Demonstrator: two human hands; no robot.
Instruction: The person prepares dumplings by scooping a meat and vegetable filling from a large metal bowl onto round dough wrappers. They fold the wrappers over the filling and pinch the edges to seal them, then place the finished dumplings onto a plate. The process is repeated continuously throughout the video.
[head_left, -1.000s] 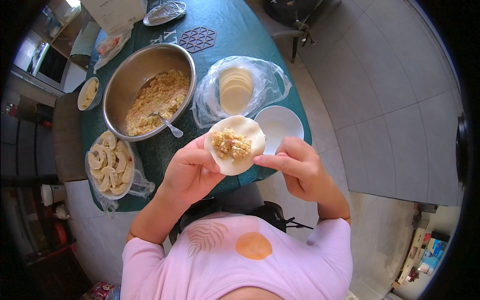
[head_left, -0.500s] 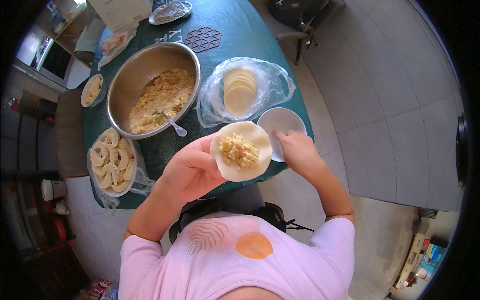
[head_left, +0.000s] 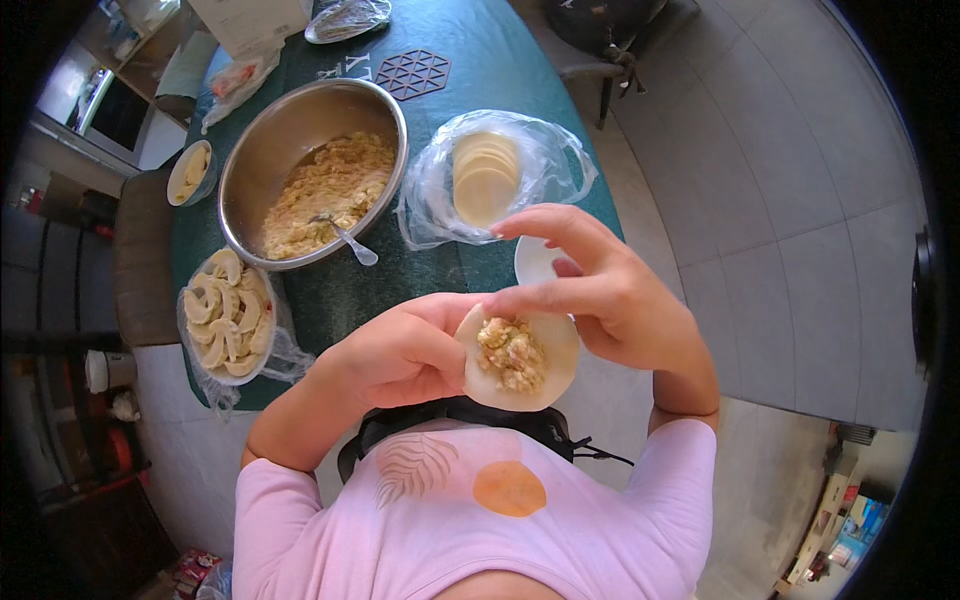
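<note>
Two hands come together near the middle of the head view. The left hand (head_left: 410, 350) pinches the wrapper (head_left: 562, 360) at its left edge, thumb on top, seemingly to keep most of the round free. The wrapper is held off the desk (head_left: 430, 275), just below frame centre, and the filling (head_left: 512, 355) sits heaped in its middle, apart from most of the rim, probably so the edge stays clean.

The right hand (head_left: 625, 300) has its grip spread: index finger arched well above, thumb at the wrapper's upper edge. Whether other fingers support it from beneath, I cannot tell.

At upper left, a spoon (head_left: 352, 242) leans in the steel basin (head_left: 255, 165), handle over the rim toward the person, likely for easy reach. Right of it, the stacked rounds (head_left: 486, 190) lie on a clear bag (head_left: 548, 150), perhaps against drying or sticking. The white bowl (head_left: 533, 260) is partly hidden behind the right hand, conveniently near it. Dumplings (head_left: 230, 310) crowd a plate at left.
</note>
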